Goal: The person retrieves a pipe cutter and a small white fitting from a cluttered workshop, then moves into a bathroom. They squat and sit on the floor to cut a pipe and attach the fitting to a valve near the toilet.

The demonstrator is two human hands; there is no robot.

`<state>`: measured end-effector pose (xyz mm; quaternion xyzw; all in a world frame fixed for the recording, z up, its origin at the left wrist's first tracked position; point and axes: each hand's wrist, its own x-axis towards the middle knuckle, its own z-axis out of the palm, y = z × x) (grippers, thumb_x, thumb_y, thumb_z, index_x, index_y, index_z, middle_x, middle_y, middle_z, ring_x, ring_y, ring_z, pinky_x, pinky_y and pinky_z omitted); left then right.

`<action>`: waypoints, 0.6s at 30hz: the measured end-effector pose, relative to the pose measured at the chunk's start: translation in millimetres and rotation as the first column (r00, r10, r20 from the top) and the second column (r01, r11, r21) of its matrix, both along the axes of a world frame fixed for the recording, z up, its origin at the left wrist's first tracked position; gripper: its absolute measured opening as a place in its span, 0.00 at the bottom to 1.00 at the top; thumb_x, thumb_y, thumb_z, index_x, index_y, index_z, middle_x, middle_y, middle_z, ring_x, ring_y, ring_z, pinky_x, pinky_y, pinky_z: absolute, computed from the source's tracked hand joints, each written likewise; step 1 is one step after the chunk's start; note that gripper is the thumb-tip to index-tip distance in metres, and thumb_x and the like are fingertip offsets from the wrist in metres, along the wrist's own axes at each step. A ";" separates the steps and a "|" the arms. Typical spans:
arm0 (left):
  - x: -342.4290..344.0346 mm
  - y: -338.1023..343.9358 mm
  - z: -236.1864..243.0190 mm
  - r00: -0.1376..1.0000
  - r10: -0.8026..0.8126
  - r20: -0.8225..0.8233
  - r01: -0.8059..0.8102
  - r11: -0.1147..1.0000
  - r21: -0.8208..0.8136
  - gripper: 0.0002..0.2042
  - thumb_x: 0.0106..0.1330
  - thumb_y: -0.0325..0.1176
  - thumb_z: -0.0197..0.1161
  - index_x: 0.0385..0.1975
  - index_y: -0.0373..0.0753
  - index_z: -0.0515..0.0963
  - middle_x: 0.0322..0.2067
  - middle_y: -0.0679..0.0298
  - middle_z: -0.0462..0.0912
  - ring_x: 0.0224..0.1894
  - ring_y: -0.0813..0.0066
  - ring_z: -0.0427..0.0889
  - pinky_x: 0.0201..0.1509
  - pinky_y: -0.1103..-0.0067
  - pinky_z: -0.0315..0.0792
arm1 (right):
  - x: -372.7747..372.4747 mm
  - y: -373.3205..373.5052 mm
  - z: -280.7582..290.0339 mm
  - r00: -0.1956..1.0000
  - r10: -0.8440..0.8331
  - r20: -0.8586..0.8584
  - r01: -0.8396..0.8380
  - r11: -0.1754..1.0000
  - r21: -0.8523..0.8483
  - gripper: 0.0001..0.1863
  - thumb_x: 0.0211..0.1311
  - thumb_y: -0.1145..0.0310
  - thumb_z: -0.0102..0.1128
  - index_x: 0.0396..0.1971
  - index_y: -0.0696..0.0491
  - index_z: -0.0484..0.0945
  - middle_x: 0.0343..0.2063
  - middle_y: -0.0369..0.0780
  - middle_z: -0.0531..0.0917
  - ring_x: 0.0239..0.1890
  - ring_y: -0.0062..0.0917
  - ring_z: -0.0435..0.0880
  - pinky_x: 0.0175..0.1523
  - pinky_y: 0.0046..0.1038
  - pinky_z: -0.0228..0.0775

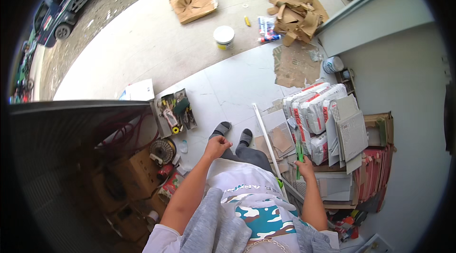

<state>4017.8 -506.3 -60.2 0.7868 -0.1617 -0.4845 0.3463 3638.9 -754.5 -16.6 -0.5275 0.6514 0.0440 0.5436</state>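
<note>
Right hand (pixel 306 166) grips green tool (pixel 299 152); left hand (pixel 218 147) curled, contents unclear (pale tiled floor (pixel 232 86) beyond).

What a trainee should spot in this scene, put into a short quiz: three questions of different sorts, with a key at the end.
1. Multiple choice: which of the person's hands holds the green tool?
A) Left
B) Right
C) Neither

2. True or false: the stack of white bags lies on the person's left.

3. Fill in the colour: the bucket nearest the open toolbox is mainly ____.

Key:
1. B, the right hand.
2. False; the stack of white bags is on the person's right.
3. White.
</note>
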 end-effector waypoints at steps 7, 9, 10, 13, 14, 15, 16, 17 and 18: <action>78.3 -20.2 -26.2 0.766 -0.635 0.103 0.641 0.767 -0.043 0.16 0.67 0.40 0.63 0.33 0.30 0.83 0.28 0.53 0.87 0.31 0.63 0.87 0.40 0.73 0.77 | 60.1 81.6 36.1 0.988 0.025 -0.155 -0.042 0.993 -0.106 0.39 0.45 0.58 0.67 0.62 0.53 0.71 0.47 0.53 0.83 0.50 0.45 0.83 0.55 0.38 0.75; 113.0 -26.7 -30.0 0.148 -0.957 0.251 0.977 0.180 0.110 0.18 0.64 0.48 0.63 0.35 0.37 0.85 0.35 0.54 0.88 0.36 0.54 0.87 0.46 0.65 0.79 | 40.4 126.7 40.3 0.994 -0.055 -0.099 0.045 0.994 -0.096 0.38 0.42 0.59 0.70 0.57 0.57 0.74 0.46 0.53 0.84 0.48 0.43 0.84 0.52 0.39 0.76; 130.3 -38.8 -31.3 -0.243 -0.941 0.235 0.953 -0.188 0.236 0.19 0.62 0.51 0.64 0.37 0.40 0.85 0.38 0.56 0.88 0.39 0.53 0.87 0.49 0.63 0.79 | 26.2 152.1 39.2 0.973 -0.188 -0.138 0.178 0.981 -0.080 0.37 0.42 0.59 0.70 0.55 0.57 0.74 0.44 0.52 0.84 0.47 0.43 0.85 0.52 0.38 0.77; 165.6 -89.6 -24.5 -0.279 -0.956 0.091 0.925 -0.242 0.293 0.20 0.57 0.48 0.66 0.46 0.46 0.85 0.45 0.54 0.85 0.52 0.56 0.82 0.57 0.65 0.74 | -13.9 248.6 22.2 0.818 -0.536 -0.208 0.532 0.843 -0.078 0.33 0.42 0.58 0.71 0.50 0.58 0.75 0.39 0.51 0.85 0.44 0.41 0.86 0.48 0.37 0.78; 162.8 -109.3 -22.6 -0.437 -0.894 0.101 0.847 -0.371 0.380 0.20 0.57 0.50 0.66 0.46 0.47 0.85 0.45 0.55 0.85 0.52 0.56 0.82 0.58 0.65 0.74 | -30.2 286.2 13.7 0.736 -0.627 -0.255 0.630 0.772 -0.081 0.32 0.42 0.58 0.71 0.48 0.59 0.76 0.36 0.51 0.86 0.42 0.40 0.86 0.46 0.36 0.78; 157.7 -129.2 -18.4 -0.579 -0.810 0.096 0.745 -0.477 0.466 0.21 0.57 0.52 0.66 0.46 0.47 0.85 0.45 0.56 0.85 0.52 0.57 0.82 0.59 0.65 0.74 | -44.0 325.8 2.5 0.596 -0.761 -0.256 0.773 0.630 -0.074 0.29 0.42 0.57 0.72 0.43 0.59 0.78 0.33 0.50 0.85 0.37 0.41 0.86 0.44 0.36 0.78; 144.2 -143.7 -16.5 -0.700 -0.710 0.078 0.627 -0.558 0.544 0.21 0.58 0.53 0.66 0.46 0.48 0.85 0.45 0.57 0.86 0.52 0.58 0.82 0.60 0.66 0.73 | -58.3 369.0 -9.1 0.433 -0.866 -0.250 0.886 0.460 -0.061 0.26 0.42 0.57 0.73 0.39 0.60 0.79 0.29 0.49 0.85 0.33 0.41 0.86 0.41 0.37 0.77; 127.2 -164.1 -15.6 -0.747 -0.652 0.130 0.594 -0.566 0.572 0.23 0.57 0.58 0.67 0.44 0.48 0.85 0.46 0.59 0.86 0.54 0.59 0.82 0.60 0.64 0.74 | -68.2 412.6 -21.9 0.377 -0.869 -0.319 0.889 0.437 -0.139 0.23 0.43 0.57 0.73 0.35 0.60 0.81 0.28 0.49 0.85 0.30 0.39 0.86 0.39 0.36 0.78; 103.2 -183.5 -17.6 -0.748 -0.652 0.126 0.575 -0.540 0.614 0.23 0.56 0.57 0.67 0.42 0.47 0.86 0.44 0.62 0.87 0.54 0.59 0.82 0.59 0.63 0.75 | -76.4 456.7 -34.8 0.317 -0.861 -0.398 0.889 0.416 -0.191 0.21 0.44 0.57 0.73 0.30 0.59 0.82 0.26 0.48 0.85 0.26 0.37 0.86 0.37 0.35 0.78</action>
